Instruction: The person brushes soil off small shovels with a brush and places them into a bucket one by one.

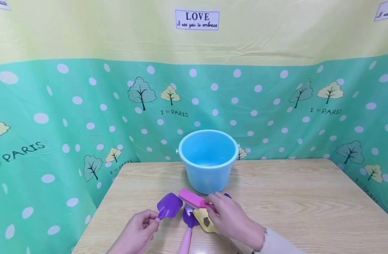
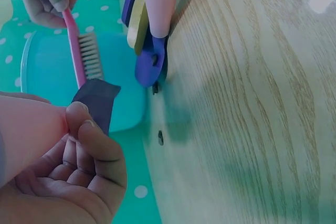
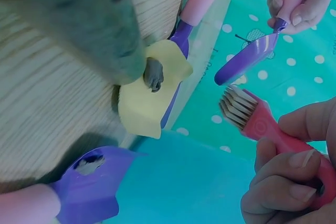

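In the head view my left hand grips a toy shovel with a purple blade, near where its pink handle meets it. My right hand holds a pink brush by its handle. The pale bristles overlap the raised purple blade in the left wrist view and lie close by it in the right wrist view. Below the hands, a yellow shovel carries a dark clump. Beside it lies another purple shovel with a pink handle; a third purple blade shows dark and pale bits.
A light blue bucket stands upright just behind the shovels on the wooden table. Two small dark clumps, one of them a loose bit, lie on the tabletop near the bucket. A green and yellow patterned curtain hangs behind and around the table.
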`<action>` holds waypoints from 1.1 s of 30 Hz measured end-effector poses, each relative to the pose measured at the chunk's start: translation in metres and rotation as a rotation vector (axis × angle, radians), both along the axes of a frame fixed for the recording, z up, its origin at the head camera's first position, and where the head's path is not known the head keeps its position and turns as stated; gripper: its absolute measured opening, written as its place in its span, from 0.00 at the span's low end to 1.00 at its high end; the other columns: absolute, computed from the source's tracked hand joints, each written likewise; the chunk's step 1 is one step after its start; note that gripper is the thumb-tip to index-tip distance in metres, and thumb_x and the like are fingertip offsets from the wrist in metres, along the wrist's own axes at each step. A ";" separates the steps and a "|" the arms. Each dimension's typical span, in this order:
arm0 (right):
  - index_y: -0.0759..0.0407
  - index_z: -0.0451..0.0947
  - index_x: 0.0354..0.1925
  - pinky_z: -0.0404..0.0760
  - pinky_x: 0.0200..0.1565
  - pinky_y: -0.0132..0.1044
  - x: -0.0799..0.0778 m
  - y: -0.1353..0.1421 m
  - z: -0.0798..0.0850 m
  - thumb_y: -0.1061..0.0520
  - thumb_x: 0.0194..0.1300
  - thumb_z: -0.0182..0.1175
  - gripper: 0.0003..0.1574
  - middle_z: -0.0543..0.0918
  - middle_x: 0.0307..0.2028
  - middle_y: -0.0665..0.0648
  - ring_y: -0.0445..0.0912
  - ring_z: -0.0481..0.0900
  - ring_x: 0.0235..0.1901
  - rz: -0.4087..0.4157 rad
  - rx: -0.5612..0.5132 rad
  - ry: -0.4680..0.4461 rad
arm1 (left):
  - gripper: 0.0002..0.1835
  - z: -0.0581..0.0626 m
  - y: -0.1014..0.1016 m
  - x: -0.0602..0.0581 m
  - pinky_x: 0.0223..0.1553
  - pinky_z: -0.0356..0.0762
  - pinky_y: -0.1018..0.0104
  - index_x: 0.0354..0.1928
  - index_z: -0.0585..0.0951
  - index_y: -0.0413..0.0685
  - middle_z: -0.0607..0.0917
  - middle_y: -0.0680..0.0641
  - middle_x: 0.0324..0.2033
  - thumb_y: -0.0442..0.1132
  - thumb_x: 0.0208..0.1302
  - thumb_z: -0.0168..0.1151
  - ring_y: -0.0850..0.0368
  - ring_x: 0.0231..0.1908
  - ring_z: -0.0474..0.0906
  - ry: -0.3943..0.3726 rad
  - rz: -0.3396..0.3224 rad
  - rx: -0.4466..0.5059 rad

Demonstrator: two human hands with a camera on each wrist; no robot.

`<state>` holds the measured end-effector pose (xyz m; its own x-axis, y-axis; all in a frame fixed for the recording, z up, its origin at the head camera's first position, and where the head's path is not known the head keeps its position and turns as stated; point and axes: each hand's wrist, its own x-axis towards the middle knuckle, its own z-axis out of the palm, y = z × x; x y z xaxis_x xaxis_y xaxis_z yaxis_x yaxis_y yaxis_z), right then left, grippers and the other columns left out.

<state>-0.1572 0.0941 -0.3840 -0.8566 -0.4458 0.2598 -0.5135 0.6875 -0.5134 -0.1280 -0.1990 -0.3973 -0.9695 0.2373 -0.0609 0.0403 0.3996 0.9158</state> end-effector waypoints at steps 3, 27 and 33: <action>0.50 0.79 0.46 0.72 0.28 0.28 0.002 0.007 -0.001 0.57 0.65 0.58 0.11 0.72 0.32 0.40 0.36 0.69 0.29 -0.009 0.009 -0.011 | 0.13 0.001 0.001 -0.001 0.21 0.72 0.69 0.44 0.76 0.31 0.77 0.47 0.26 0.38 0.66 0.56 0.60 0.21 0.72 0.007 0.015 -0.011; 0.48 0.80 0.43 0.69 0.24 0.27 0.020 0.056 -0.007 0.57 0.60 0.64 0.11 0.69 0.27 0.38 0.32 0.66 0.23 -0.109 0.038 0.076 | 0.15 0.012 0.003 -0.008 0.28 0.74 0.69 0.46 0.78 0.35 0.78 0.47 0.30 0.39 0.62 0.62 0.59 0.25 0.73 0.109 0.134 -0.099; 0.45 0.79 0.42 0.69 0.24 0.27 0.027 0.067 -0.008 0.58 0.60 0.62 0.12 0.69 0.27 0.37 0.32 0.66 0.23 -0.151 0.042 0.061 | 0.14 0.022 0.000 -0.012 0.25 0.75 0.69 0.48 0.78 0.36 0.79 0.46 0.29 0.35 0.61 0.63 0.59 0.23 0.74 0.136 0.160 -0.102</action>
